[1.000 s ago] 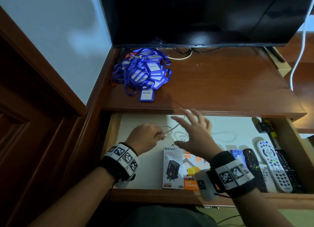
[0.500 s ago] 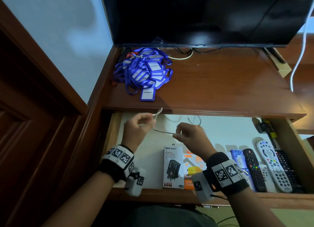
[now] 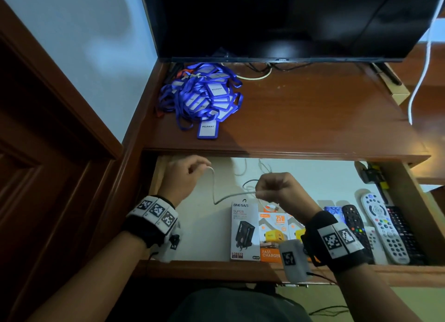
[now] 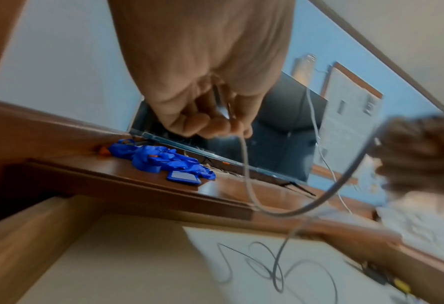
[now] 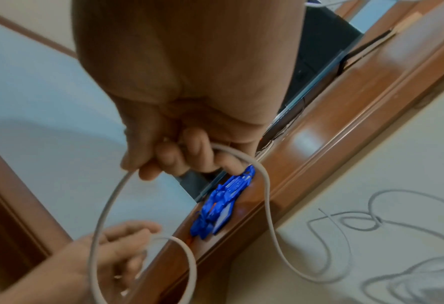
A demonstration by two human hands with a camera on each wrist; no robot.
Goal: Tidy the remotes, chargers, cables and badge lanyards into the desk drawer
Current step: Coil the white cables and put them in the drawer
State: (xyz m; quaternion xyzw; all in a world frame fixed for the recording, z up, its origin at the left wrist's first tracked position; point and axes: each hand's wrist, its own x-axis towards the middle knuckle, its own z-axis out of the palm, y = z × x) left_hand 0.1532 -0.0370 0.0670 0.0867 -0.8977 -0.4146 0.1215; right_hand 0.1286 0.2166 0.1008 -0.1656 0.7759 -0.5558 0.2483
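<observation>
Wooden desk (image 3: 313, 119) fills the middle of the head view, dark TV screen (image 3: 289, 18) across the top. Open drawer (image 3: 216, 270) spans the lower half, pale liner showing.

Drawer contents, lower right of frame: 2 charger boxes (image 3: 244, 230) standing side by side, then a row of remotes (image 3: 382, 225) against the right wall. These look sorted.

Badge lanyards (image 3: 204, 95), blue heap, upper left of the desk top, not yet in the drawer.

Grey cable (image 3: 216, 194): 1 run hangs in a slack U between the hands above the drawer's left half; the rest lies in loose loops on the liner behind.

Left hand (image 3: 183, 177), centre left: fingers curled, pinching the cable near its end. Left wrist view confirms the cord leaving the fingertips (image 4: 215, 125).

Right hand (image 3: 279, 189), centre: closed into a fist round the cable; right wrist view shows the cord passing under the curled fingers (image 5: 189, 152).

Change over 1 s: right hand was spread flat over the drawer, left low by the liner. Both then came up and closed on the cable. Since 0.5 s ago the hands have drawn a little further apart and the span between them sags lower.

Judgement: coiling the cable has begun, first loop being measured out. Lanyards remain as the last group
</observation>
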